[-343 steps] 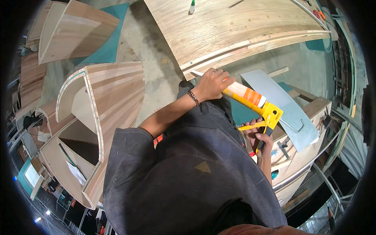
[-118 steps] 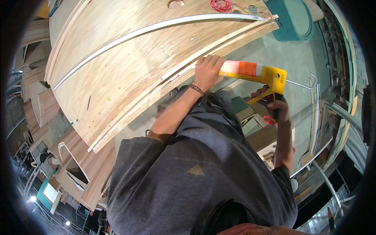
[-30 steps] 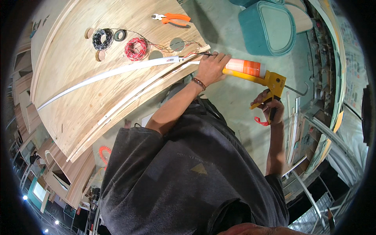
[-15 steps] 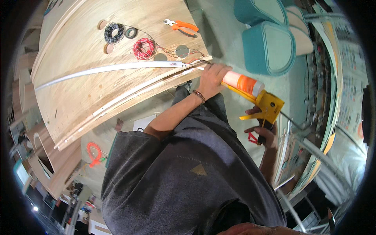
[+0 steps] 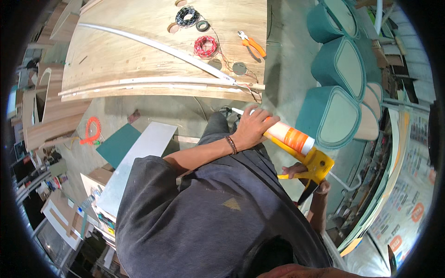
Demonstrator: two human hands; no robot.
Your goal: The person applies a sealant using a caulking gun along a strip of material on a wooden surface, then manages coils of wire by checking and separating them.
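I hold a yellow caulking gun (image 5: 320,163) slanting in front of my body, with a white and orange sealant cartridge (image 5: 296,139) in it. My left hand (image 5: 252,126), with a beaded bracelet at the wrist, is closed around the cartridge's front end, just behind the white nozzle (image 5: 237,111). The nozzle points up and left, apart from the table's near edge. At the rear, my right hand (image 5: 295,170) has its fingers on the trigger and dark handle; the gun partly hides it. On the wooden table (image 5: 139,60), a long white strip (image 5: 157,45) lies diagonally, thin wires at its right end.
Orange pliers (image 5: 252,45), a red wire coil (image 5: 205,47), a black-and-white wire coil (image 5: 187,16) and a tape roll (image 5: 202,26) lie on the table. Green rounded padded pieces (image 5: 328,116) stand at the right. An orange coiled hose (image 5: 92,130) lies on the floor at left.
The nozzle has come away from the table's near edge, and the gun is closer to my body. My view has turned, and the table sits higher in it. Both hands keep hold.
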